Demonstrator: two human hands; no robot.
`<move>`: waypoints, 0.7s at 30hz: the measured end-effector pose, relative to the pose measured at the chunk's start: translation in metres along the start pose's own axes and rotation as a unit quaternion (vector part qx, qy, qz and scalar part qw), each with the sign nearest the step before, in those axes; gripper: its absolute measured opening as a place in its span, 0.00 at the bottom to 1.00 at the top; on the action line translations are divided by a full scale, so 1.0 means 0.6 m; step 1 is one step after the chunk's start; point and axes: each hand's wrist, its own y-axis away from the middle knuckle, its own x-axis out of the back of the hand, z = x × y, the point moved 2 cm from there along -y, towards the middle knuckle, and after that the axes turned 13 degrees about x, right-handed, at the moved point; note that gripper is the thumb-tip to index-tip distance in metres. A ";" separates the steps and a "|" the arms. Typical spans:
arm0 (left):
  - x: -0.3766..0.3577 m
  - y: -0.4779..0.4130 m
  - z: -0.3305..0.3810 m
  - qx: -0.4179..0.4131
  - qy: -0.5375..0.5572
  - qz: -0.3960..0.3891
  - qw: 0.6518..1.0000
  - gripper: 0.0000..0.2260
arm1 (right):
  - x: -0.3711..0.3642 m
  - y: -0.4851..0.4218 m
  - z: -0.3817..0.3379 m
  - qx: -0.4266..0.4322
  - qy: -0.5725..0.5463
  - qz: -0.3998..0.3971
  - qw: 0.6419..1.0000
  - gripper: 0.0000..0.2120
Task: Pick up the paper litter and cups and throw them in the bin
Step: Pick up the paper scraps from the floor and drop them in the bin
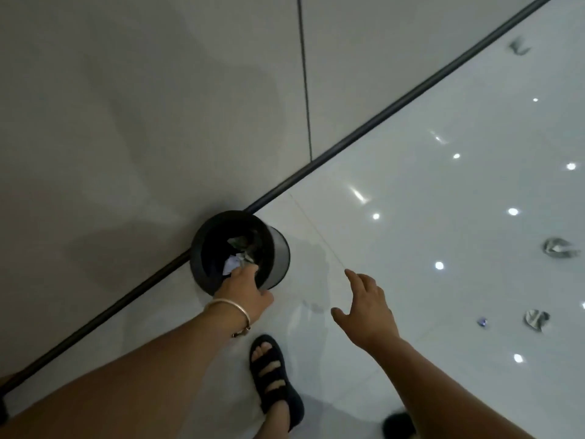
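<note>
A black round bin (202, 248) stands on the glossy white floor against the wall. Crumpled white paper (231, 264) lies inside it with other litter. My left hand (245, 288), with a gold bangle on the wrist, reaches over the bin's near rim. Its fingers point down at the paper and its thumb is spread off to the right. My right hand (367, 308) hovers over the floor to the right of the bin, fingers spread and holding nothing. More crumpled litter lies on the floor at the right (555, 247), (536, 320).
A dark skirting strip (380, 117) runs diagonally where the wall meets the floor. My foot in a black sandal (273, 375) stands just below the bin. A small bluish scrap (482, 322) and a far piece of litter (519, 47) lie on the floor.
</note>
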 end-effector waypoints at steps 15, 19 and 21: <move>-0.368 0.269 0.549 -0.245 -0.236 -0.068 0.938 0.27 | 0.215 0.340 0.476 -0.234 -0.085 0.116 0.962 0.36; -0.453 0.295 0.626 -0.279 -0.261 -0.095 0.919 0.27 | 0.236 0.388 0.565 -0.275 -0.098 0.132 0.947 0.35; -0.484 0.291 0.649 -0.290 -0.269 -0.111 0.912 0.27 | 0.233 0.393 0.596 -0.291 -0.105 0.134 0.942 0.34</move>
